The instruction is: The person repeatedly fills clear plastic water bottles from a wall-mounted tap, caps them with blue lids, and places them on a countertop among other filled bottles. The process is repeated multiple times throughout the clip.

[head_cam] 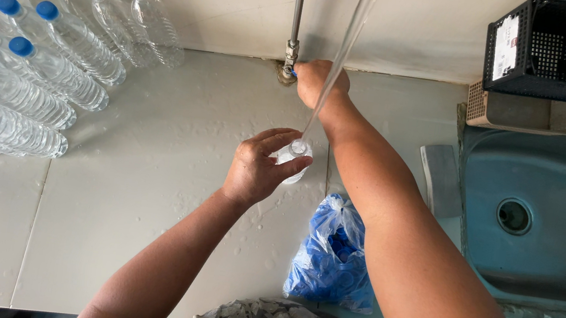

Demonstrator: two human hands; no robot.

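Now 2 hands, 1 bottle, 1 tap.

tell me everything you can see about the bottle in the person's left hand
The bottle is small, clear plastic and uncapped, seen from above with its open mouth up. The left hand wraps around its body, hiding most of it, and holds it upright over the wet pale countertop. A clear tube runs down from above to its mouth. How full it is cannot be told. The right hand is apart from it, at the valve by the wall.
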